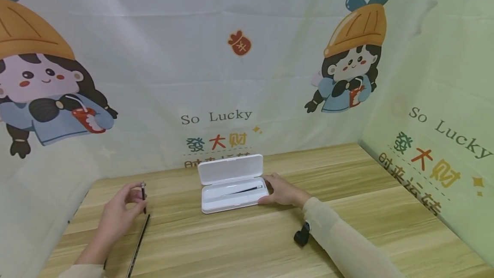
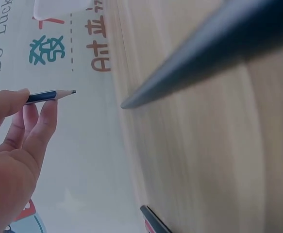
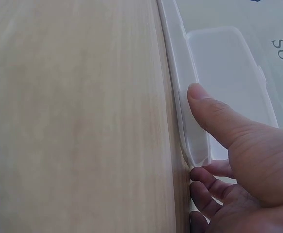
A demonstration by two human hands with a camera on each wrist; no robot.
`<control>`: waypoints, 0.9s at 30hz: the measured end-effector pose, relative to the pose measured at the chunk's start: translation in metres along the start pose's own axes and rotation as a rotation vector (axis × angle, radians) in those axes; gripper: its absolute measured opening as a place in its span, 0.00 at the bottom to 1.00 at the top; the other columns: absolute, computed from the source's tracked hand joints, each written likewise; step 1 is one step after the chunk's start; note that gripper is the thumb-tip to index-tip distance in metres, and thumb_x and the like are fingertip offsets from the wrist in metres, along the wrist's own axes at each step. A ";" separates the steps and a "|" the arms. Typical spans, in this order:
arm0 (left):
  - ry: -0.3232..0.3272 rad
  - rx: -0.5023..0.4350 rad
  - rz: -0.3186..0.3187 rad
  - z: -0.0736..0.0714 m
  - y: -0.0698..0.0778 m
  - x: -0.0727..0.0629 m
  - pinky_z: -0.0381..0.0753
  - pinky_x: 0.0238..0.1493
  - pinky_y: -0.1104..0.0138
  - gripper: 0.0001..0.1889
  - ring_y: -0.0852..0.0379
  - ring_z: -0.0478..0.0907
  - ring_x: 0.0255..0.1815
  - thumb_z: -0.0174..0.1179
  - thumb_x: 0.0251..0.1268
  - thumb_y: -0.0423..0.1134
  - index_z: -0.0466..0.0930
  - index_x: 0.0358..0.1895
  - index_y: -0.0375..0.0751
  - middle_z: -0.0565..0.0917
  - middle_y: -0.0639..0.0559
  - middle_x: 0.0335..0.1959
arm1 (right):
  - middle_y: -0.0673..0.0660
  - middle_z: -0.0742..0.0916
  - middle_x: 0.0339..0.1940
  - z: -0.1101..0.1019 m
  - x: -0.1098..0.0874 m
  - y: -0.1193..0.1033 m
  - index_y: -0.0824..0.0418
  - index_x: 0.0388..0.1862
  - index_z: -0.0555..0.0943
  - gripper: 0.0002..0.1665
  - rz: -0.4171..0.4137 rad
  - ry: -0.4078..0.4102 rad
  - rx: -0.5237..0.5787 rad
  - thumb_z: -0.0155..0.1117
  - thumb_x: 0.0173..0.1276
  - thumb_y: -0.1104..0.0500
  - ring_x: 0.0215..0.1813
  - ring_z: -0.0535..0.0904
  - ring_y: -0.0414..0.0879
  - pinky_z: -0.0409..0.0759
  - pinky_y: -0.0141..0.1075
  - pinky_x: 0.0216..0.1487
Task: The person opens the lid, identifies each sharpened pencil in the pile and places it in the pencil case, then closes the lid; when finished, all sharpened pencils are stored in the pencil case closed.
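My left hand (image 1: 117, 216) pinches a short dark pencil (image 1: 143, 198) between thumb and fingers, above the left part of the table. Its sharpened wooden tip shows in the left wrist view, where the pencil (image 2: 43, 96) looks dark blue. A white pencil case (image 1: 233, 206) stands in the middle with its lid raised. One dark, thin pencil-like thing (image 1: 243, 191) lies inside it. At the case's right end, my right hand (image 1: 284, 190) grips the corner. In the right wrist view its thumb lies along the case's front wall and the fingers bend round the end.
A long dark slender rod (image 1: 137, 246) lies beside my left hand; a large blurred dark tapered shape (image 2: 204, 53) crosses the left wrist view. A dark thing with some red (image 2: 153, 221) shows low there. A printed cloth (image 1: 162, 76) hangs behind the wooden table (image 1: 216, 243).
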State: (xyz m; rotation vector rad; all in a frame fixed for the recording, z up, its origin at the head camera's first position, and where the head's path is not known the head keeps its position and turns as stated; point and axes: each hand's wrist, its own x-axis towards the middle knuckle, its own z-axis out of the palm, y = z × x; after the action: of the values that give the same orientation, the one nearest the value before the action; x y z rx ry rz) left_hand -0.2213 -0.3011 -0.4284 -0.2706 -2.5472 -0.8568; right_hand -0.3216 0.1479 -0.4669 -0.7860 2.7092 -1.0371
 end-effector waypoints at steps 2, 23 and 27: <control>0.008 -0.010 0.008 0.002 0.003 0.001 0.78 0.43 0.66 0.27 0.65 0.78 0.41 0.68 0.64 0.28 0.72 0.65 0.33 0.86 0.48 0.40 | 0.60 0.76 0.56 0.000 0.000 0.000 0.65 0.72 0.71 0.46 0.000 -0.001 -0.001 0.79 0.60 0.49 0.59 0.72 0.52 0.71 0.51 0.67; 0.028 -0.081 0.031 0.019 0.032 0.019 0.80 0.47 0.54 0.25 0.68 0.78 0.40 0.67 0.65 0.27 0.72 0.64 0.31 0.87 0.44 0.41 | 0.61 0.76 0.56 -0.001 -0.001 0.001 0.66 0.71 0.71 0.46 0.012 0.009 0.002 0.80 0.59 0.49 0.59 0.73 0.54 0.71 0.52 0.67; 0.019 -0.110 0.021 0.023 0.037 0.020 0.81 0.46 0.55 0.25 0.63 0.79 0.41 0.67 0.64 0.26 0.72 0.64 0.31 0.86 0.45 0.39 | 0.62 0.76 0.58 -0.001 -0.001 -0.001 0.65 0.72 0.71 0.46 0.017 0.002 0.009 0.80 0.60 0.49 0.60 0.72 0.54 0.70 0.52 0.67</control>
State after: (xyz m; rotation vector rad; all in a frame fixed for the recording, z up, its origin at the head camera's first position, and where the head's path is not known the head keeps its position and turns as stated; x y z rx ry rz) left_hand -0.2352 -0.2575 -0.4160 -0.3211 -2.4792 -0.9879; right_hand -0.3208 0.1488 -0.4655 -0.7597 2.7063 -1.0463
